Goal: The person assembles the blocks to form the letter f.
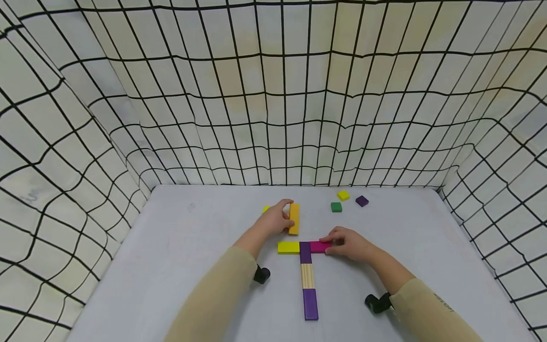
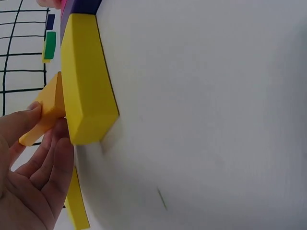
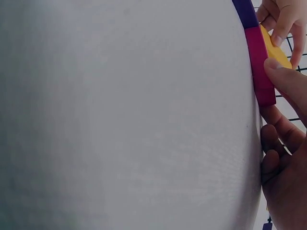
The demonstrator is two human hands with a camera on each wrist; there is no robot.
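With thumb and fingers, my left hand pinches an orange block above the row of blocks. My right hand grips the outer end of a magenta block, its thumb showing on the block in the right wrist view. That block touches the right side of a purple block. On the purple block's left lies a yellow block. Below it, a striped wooden piece and another purple block continue a straight column, forming a T shape.
Beyond my right hand lie a small green block, a small yellow block and a dark purple one. Another yellow block is partly hidden behind my left hand. Black netting surrounds the white table.
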